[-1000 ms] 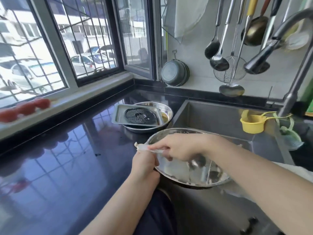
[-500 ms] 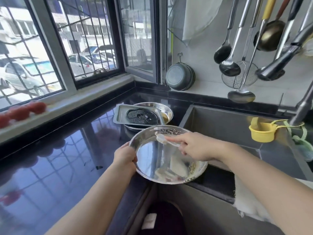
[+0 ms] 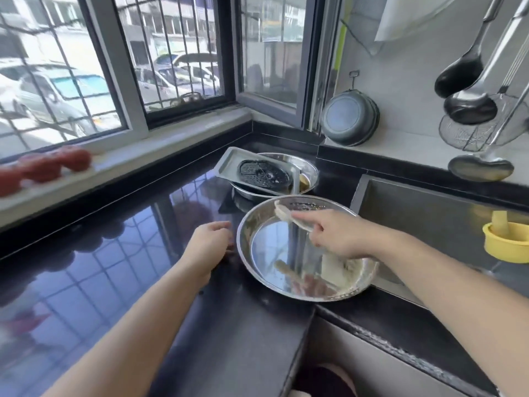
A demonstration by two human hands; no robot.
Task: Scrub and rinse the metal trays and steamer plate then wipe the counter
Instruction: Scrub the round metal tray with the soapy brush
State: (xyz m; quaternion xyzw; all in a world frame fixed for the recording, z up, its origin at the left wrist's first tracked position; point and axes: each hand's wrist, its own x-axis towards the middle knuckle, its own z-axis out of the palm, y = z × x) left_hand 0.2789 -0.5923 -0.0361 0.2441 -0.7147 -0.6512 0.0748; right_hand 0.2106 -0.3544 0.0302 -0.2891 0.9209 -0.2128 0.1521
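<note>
My right hand (image 3: 337, 236) pinches a limp scrap (image 3: 289, 217) over the round metal tray (image 3: 303, 247) at the counter's sink edge, my left hand (image 3: 211, 239) loose beside its thin, slick rim, best gripped there.

Single head-worn wide-angle cam, looking forward and down from close range over the glossy black stone counter (image 3: 120, 270) corner. Faces the barred window (image 3: 114, 61), steel sink (image 3: 429, 213) at right. No second view to overlap.
</note>
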